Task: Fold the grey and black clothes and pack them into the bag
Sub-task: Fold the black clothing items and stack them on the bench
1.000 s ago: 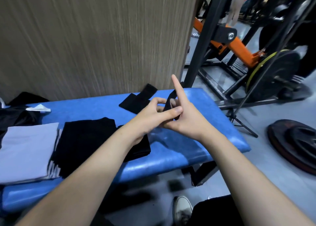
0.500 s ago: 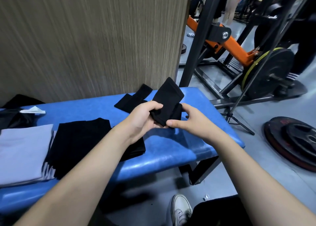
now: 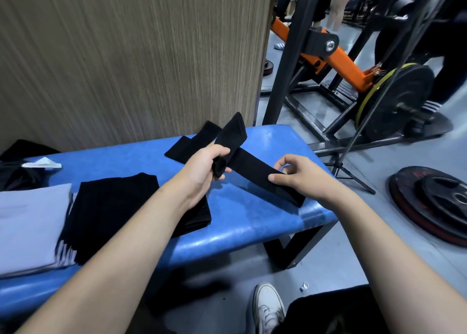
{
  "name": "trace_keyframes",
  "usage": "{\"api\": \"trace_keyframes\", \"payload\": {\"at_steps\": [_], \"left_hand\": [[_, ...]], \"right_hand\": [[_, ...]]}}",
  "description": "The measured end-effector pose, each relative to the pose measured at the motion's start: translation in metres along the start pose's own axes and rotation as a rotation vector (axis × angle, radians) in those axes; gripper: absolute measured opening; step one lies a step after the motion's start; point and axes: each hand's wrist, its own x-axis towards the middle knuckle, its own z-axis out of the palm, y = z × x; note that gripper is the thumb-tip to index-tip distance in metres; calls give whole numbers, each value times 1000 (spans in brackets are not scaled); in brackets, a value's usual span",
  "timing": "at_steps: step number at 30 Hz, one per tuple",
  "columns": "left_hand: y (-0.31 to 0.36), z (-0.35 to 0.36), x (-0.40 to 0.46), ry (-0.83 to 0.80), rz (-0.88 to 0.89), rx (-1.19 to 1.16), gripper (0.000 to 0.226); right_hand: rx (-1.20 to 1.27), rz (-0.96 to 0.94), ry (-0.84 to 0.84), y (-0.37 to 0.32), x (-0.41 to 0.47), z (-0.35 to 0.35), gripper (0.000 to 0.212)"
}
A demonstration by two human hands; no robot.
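Observation:
A long black sock (image 3: pixel 255 168) is stretched above the blue bench (image 3: pixel 242 222). My left hand (image 3: pixel 204 167) grips its folded far end, which sticks up. My right hand (image 3: pixel 300 174) pinches the near end with thumb and fingers. A second black sock (image 3: pixel 188 142) lies on the bench behind my left hand. A folded black garment (image 3: pixel 111 204) lies at the bench's middle, partly under my left forearm. A folded grey garment (image 3: pixel 27 225) lies to its left. A dark bag or cloth (image 3: pixel 17 172) sits at the far left.
A wood-grain panel (image 3: pixel 131 55) stands behind the bench. A black and orange weight machine (image 3: pixel 336 58) with a plate (image 3: pixel 396 101) stands at the right. Weight plates (image 3: pixel 434 202) lie on the floor. My white shoe (image 3: pixel 267 306) is below the bench edge.
The sock was bunched between both hands; now my right hand has drawn its near end out to the right, so it lies stretched long. The view has shifted slightly.

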Motion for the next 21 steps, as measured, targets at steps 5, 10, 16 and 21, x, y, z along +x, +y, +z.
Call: {"api": "trace_keyframes", "payload": {"at_steps": [5, 10, 16, 21], "left_hand": [[-8, 5, 0, -48, 8, 230, 16], [-26, 8, 13, 11, 0, 671, 51], [-36, 16, 8, 72, 2, 1286, 84], [-41, 17, 15, 209, 82, 1367, 73]], "right_hand": [[-187, 44, -19, 14, 7, 0, 18], [-335, 48, -56, 16, 14, 5, 17], [-432, 46, -103, 12, 10, 6, 18], [-524, 93, -103, 7, 3, 0, 37]]}}
